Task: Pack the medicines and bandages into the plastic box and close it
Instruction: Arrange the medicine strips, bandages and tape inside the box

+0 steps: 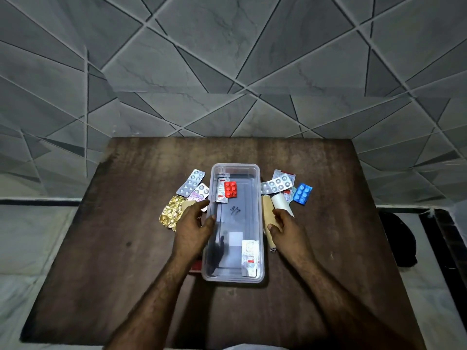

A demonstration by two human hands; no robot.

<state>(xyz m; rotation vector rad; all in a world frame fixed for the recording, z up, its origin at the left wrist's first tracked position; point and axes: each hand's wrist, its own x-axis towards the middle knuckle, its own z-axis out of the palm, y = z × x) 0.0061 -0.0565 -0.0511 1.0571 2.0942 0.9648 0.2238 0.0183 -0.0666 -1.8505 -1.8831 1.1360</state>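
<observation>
The clear plastic box (260, 218) stands open in the middle of the table. Inside lie a red pill strip (230, 189), a white strip under it and another white strip (249, 257) at the near right corner. My left hand (194, 229) rests against the box's left wall, fingers apart. My right hand (284, 229) is by the right wall, touching a tan bandage roll (267, 215). A white bandage roll (281, 203) lies just beyond it. Silver strips (190, 184), a pink strip (200, 193) and gold foil (171, 213) lie left of the box. Silver strips (276, 184) and a blue strip (302, 193) lie right.
The dark wooden table (126, 248) stands against a grey tiled wall. Something red (195, 267) shows under the box at its near left corner. A dark object (401, 238) lies off the table's right edge.
</observation>
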